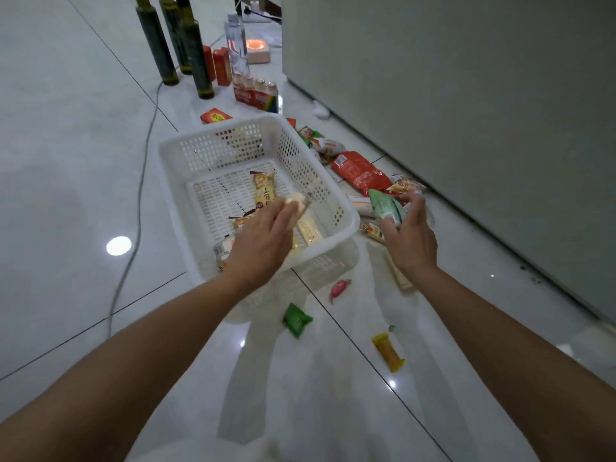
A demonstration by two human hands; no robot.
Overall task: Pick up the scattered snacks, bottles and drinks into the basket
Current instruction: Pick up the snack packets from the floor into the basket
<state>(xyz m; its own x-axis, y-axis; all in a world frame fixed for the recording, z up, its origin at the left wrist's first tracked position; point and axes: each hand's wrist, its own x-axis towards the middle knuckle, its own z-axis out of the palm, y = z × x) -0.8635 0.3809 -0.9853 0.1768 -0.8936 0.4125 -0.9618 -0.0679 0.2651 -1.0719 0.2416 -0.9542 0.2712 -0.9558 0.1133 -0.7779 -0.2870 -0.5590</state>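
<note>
The left hand (pixel 263 243) grips a pale snack packet (pixel 297 205) over the white basket (pixel 346 228). Right of the basket, the right hand (pixel 411 240) pinches a green packet (pixel 386 206) above the floor.

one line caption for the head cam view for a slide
Left hand drops a pale snack over the white basket while the right hand holds a green packet.

Basket (pixel 336 208) was white perforated plastic; floor tiles (pixel 66 161) glossy, reflective; water bottle (pixel 237 45) clear plastic; snack wrappers (pixel 361 171) shiny film.
</note>
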